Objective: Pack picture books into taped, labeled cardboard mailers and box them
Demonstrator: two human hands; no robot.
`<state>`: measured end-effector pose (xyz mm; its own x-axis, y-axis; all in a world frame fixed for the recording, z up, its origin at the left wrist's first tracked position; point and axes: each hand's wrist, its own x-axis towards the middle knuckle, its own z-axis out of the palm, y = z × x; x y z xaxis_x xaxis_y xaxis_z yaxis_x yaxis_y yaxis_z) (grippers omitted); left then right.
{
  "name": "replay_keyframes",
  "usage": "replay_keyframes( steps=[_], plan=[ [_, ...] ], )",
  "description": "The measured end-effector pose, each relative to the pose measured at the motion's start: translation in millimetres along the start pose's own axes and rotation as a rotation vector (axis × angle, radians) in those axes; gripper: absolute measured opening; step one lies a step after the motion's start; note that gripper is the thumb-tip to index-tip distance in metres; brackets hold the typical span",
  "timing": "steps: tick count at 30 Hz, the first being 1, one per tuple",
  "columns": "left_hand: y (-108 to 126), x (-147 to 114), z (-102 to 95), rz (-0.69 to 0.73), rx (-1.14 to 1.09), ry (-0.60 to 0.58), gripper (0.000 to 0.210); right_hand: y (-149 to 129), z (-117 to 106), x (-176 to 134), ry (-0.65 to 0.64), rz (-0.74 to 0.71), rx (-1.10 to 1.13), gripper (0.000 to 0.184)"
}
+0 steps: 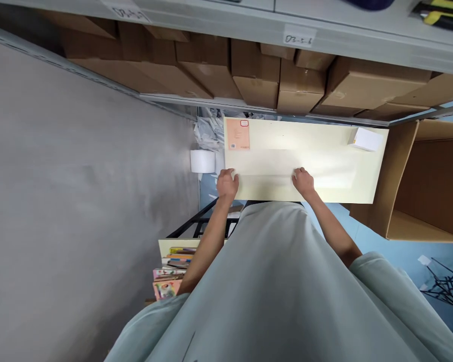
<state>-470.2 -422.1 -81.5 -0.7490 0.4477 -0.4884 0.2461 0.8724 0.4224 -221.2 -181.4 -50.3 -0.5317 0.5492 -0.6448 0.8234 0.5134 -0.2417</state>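
Observation:
A pale, see-through plastic sheet [264, 163] lies across a cream tabletop [324, 125], with a crease or edge running between my hands. At its left end, my left hand [227, 184] pinches the sheet, thumb and fingers close together. My right hand [303, 181] has its fingers curled down onto the same sheet near the middle of the tabletop. Beyond my left hand, in the far left corner, lies an orange booklet [237, 136] with a red-framed label and a barcode. A small white box [366, 139] sits at the far right end.
Several cardboard boxes [302, 88] fill the shelf beyond the table. A large open carton [400, 191] stands at the right. White paper roll [203, 161] and crumpled plastic [209, 130] are at the left, beside a grey wall [90, 191]. Books [169, 274] stand near my left arm.

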Motion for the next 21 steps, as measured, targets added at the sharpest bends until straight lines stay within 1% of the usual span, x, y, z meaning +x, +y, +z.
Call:
replay_keyframes(
  steps=[2,5,7,9,11,14,17,19,21],
  plan=[
    [-2,12,0.4,0.004,0.004,-0.005,0.035,-17,8,7,-0.005,0.066,-0.050,0.030],
    [-4,28,4.1,-0.071,0.017,0.013,0.041,-32,19,14,0.013,0.155,-0.092,0.030],
    [-7,36,5.6,-0.115,0.024,0.024,0.037,-36,26,18,0.024,0.185,-0.131,0.029],
    [-12,41,5.3,-0.117,0.052,0.009,0.027,-39,30,20,0.031,0.200,-0.195,0.031],
    [-18,44,3.7,-0.083,0.101,-0.025,0.023,-41,32,20,0.027,0.201,-0.258,0.033],
    [-23,50,-0.1,0.018,0.169,-0.076,0.027,-44,29,17,0.003,0.185,-0.305,0.033],
    [-28,56,-5.6,0.107,0.185,-0.130,0.033,-45,26,8,0.020,0.152,-0.301,0.034],
    [-35,58,-10.2,0.161,0.172,-0.167,0.034,-44,28,0,0.048,0.132,-0.291,0.040],
    [-43,56,-14.2,0.216,0.156,-0.187,0.031,-42,33,-8,0.057,0.104,-0.301,0.046]
  ],
)
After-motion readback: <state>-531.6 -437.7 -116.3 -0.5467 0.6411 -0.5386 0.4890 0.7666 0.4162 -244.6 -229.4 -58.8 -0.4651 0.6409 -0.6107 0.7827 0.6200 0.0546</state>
